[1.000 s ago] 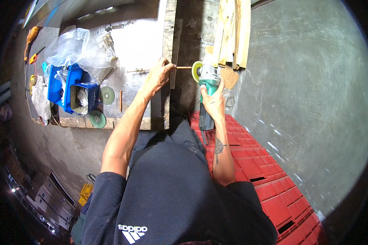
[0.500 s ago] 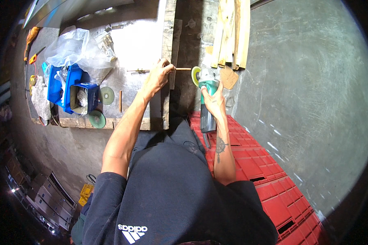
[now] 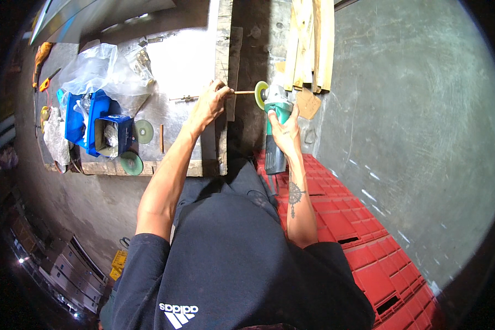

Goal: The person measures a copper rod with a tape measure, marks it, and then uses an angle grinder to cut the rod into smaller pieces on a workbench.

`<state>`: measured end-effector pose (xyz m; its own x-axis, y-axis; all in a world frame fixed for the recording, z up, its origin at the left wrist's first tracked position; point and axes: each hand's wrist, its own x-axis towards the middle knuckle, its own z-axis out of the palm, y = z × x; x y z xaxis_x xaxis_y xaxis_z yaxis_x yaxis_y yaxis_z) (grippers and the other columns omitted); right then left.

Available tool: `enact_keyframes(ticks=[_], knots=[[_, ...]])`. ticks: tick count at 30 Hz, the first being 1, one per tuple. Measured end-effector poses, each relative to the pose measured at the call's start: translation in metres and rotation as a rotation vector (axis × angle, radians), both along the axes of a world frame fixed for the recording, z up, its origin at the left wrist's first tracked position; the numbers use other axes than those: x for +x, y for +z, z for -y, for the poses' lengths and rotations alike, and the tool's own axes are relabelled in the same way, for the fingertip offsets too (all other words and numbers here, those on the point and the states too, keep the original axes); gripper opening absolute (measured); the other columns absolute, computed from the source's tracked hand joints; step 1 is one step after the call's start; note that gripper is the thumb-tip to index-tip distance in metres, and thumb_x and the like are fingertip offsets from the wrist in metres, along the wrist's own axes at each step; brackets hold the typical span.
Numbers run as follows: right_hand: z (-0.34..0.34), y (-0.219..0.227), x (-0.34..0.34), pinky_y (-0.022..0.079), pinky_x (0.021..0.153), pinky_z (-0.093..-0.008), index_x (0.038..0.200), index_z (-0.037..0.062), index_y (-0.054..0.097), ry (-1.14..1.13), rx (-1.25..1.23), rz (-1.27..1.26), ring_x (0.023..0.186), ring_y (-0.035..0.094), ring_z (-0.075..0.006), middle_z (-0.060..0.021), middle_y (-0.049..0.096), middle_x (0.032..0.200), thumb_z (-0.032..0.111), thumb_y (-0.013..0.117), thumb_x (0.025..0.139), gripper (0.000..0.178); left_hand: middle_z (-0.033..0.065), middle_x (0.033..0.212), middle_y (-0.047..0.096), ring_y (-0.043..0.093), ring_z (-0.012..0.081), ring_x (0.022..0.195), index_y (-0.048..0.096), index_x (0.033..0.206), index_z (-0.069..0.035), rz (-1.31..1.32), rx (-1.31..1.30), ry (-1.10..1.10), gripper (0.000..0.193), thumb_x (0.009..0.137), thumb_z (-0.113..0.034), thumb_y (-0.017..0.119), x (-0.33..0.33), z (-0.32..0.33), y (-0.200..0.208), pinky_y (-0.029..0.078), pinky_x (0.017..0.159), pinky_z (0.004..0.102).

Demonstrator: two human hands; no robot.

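A green and black angle grinder (image 3: pixel 276 140) is gripped in my right hand (image 3: pixel 286 130), off the bench's right side. Its yellow-green disc (image 3: pixel 260 95) meets the tip of a thin copper-coloured rod (image 3: pixel 243 92), or comes very close to it. My left hand (image 3: pixel 210 104) is closed around that rod at the right edge of the workbench (image 3: pixel 184 118). The rod's other end shows left of the hand, lying over the bench top. A short copper-coloured rod (image 3: pixel 161 137) lies on the bench, beside two green discs (image 3: pixel 143 132).
Blue bins (image 3: pixel 114 136) and a clear plastic bag (image 3: pixel 102 66) occupy the bench's left part. An orange-handled tool (image 3: pixel 40 58) lies farther left. Wooden planks (image 3: pixel 308 44) lean beyond the grinder, near a brown cardboard piece (image 3: pixel 308 103). Red plastic panels (image 3: pixel 335 220) lie at my right.
The grinder in my right hand has shifted slightly left and away from me. My left hand keeps its hold on the rod, nearly in place.
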<state>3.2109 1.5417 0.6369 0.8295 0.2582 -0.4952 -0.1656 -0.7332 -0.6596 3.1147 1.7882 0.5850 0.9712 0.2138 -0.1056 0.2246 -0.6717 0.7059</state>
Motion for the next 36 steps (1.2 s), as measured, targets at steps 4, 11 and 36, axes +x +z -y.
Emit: enact_keyframes(ticks=[4,11,36], knots=[[-0.006,0.006,0.000,0.054,0.098,-0.0460,0.161,-0.0015,0.020,-0.037,-0.005,-0.048,0.114,0.070,-0.0434,-0.0343,0.068,0.122,0.048,0.071,0.095,0.097,0.0125,0.116,0.059,0.058,0.0337,0.112,0.068,0.123,-0.007,-0.002,-0.013,0.016,0.057,0.071,0.017,0.068,-0.003,-0.001,-0.005,0.053,0.102,0.0421],[0.000,0.006,-0.008,0.057,0.088,-0.0522,0.161,0.0030,0.012,0.038,-0.029,-0.025,0.104,0.070,-0.0534,-0.0415,0.068,0.107,0.044,0.068,0.095,0.096,0.0160,0.111,0.061,0.062,0.0367,0.106,0.070,0.120,-0.007,0.010,-0.060,0.047,0.049,0.076,0.014,0.068,0.000,-0.004,0.001,0.055,0.095,0.0436],[0.011,-0.017,-0.019,0.056,0.091,-0.0513,0.163,0.0027,0.013,-0.069,0.039,-0.024,0.107,0.070,-0.0520,-0.0399,0.069,0.111,0.048,0.068,0.095,0.099,0.0154,0.107,0.066,0.066,0.0347,0.106,0.069,0.122,-0.004,-0.077,-0.108,0.044,0.051,0.076,0.015,0.063,0.007,-0.013,0.003,0.056,0.093,0.0417]])
